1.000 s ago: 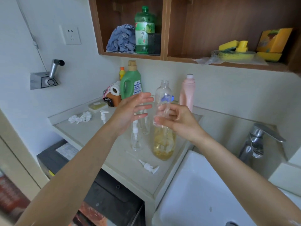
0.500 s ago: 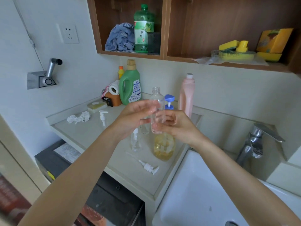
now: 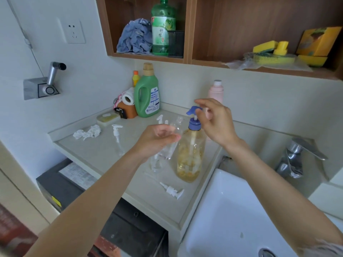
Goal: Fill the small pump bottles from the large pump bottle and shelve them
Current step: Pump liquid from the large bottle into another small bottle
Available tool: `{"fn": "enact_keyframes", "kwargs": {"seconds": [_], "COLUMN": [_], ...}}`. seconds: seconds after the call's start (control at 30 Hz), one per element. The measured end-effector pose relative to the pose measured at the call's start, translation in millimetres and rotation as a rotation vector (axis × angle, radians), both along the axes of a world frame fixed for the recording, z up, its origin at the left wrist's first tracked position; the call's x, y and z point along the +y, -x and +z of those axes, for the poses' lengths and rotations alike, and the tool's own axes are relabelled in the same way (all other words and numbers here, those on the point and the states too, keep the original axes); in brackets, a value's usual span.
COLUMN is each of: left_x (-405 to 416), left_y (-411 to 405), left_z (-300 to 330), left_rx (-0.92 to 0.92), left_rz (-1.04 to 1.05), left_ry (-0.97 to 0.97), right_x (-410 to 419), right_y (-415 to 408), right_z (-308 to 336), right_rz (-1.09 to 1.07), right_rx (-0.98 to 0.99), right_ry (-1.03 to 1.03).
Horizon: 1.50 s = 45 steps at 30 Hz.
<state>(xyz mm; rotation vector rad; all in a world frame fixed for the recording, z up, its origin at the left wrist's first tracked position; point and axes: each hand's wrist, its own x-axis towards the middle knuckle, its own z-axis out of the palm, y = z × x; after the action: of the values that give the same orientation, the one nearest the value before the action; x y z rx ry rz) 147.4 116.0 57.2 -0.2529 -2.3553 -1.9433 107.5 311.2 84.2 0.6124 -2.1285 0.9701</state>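
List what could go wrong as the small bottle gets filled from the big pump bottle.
1. The left hand holds the small bottle tilted beside the big bottle; if its narrow mouth misses the blue pump spout, soap may spill on the counter.
2. The big bottle stands near the counter edge by the sink; a hard press from the right hand might tip it.

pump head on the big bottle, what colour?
Blue pump head on the large pump bottle; head view.
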Motion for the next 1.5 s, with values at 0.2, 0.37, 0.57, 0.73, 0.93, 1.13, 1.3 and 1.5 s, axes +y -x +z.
{"fn": "enact_keyframes", "kwargs": {"seconds": [0.2,0.37,0.57,0.73,0.93,1.13,1.3,1.5], "left_x": [13,16,15,13,10,4,6,10], "left_y": [20,23,23,20,19,22,20,13], "left_z": [-6,-6,-4,-2,-4,-3,-2,-5], "left_rx": [-0.067,-0.035,-0.118,-0.164,-0.297,-0.387,-0.361,-0.346], "left_rz": [0.018,-0.034,-0.122,-0.15,-0.129,-0.122,-0.145,-0.17], "left_ry": [-0.106,-0.071,-0.031,-0.072,-0.174,-0.26,-0.366,-0.443], "right_x": [-1,-2,-4,-4,-24,-29,-21,-19], "right_y": [22,27,30,33,38,32,32,32], "right_z": [-15,-25,-26,-33,-59,-63,-41,-46], "right_rz": [0.058,0.095,0.095,0.176,0.176,0.127,0.139,0.192], "right_rx": [-0.041,-0.012,0.057,0.09,0.136,0.148,0.144,0.114], "right_ry": [-0.08,0.004,-0.016,0.04,0.252,0.293,0.223,0.263]}}
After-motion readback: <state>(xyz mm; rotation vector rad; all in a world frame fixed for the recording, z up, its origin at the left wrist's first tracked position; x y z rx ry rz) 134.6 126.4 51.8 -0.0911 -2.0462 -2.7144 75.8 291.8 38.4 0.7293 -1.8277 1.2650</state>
